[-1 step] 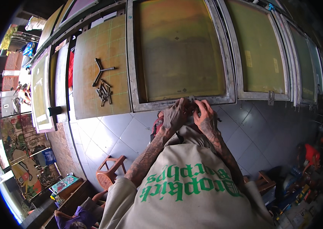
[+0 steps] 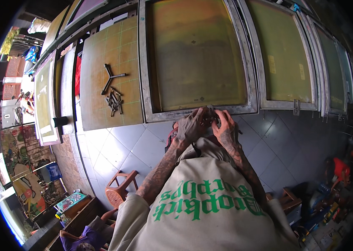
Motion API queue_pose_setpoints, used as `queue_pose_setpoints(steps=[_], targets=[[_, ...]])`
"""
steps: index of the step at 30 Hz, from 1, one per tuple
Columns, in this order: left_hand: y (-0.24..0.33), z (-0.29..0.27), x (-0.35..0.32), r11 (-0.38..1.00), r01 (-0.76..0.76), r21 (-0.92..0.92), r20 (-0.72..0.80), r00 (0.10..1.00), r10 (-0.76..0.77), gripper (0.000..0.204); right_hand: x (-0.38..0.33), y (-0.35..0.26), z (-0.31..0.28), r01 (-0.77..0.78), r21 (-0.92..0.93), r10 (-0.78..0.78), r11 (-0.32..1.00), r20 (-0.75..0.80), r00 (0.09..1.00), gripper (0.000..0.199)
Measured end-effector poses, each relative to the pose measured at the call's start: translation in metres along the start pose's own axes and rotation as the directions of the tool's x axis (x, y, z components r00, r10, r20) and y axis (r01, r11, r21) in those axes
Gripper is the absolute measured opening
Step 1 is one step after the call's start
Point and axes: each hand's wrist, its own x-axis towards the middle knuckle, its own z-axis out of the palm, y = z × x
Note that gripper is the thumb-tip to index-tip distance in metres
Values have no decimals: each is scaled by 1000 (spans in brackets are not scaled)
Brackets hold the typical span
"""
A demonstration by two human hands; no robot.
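Note:
In front of me lies a silkscreen frame (image 2: 171,116) with a grey metal rim and a yellow-brown mesh (image 2: 195,54). Both my hands meet at the middle of its near edge, fingers bent and pressed together. My left hand (image 2: 190,127) is closed, its fingertips touching the rim. Beside it, my right hand (image 2: 225,125) pinches with thumb and forefinger. A small greyish metal piece (image 2: 210,108) shows between the fingertips at the rim; most of it is hidden, so its kind is unclear. To the left, a Y-shaped socket wrench (image 2: 110,78) lies near several loose bolts (image 2: 114,103).
The wrench and bolts rest on a brown board with a green grid (image 2: 95,50). More framed screens (image 2: 285,54) stand to the right, one with a metal clamp (image 2: 296,107). Behind on the tiled floor (image 2: 122,140) is a brown plastic stool (image 2: 120,190). A person in purple (image 2: 88,238) sits lower left.

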Motion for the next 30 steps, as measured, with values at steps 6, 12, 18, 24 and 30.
queue_pose_setpoints(steps=[6,12,18,24,30], targets=[[-15,1,-5,993,-99,-58,-53,994,96,19,-3,4,2,-24,-15,25,1000,43,999,26],[-5,-1,-4,995,-87,-47,-70,994,83,20,-2,8,6,-17,20,17,1000,-10,1000,24],[-9,2,-5,989,-116,-88,-122,987,105,21,1,-3,-2,-19,21,18,1000,33,999,23],[-9,10,-4,992,-90,-84,-183,980,74,21,0,1,0,9,11,-9,1000,45,999,23],[-9,11,-6,996,23,-90,-124,992,-34,24,-1,0,0,44,17,-44,999,1,999,18]])
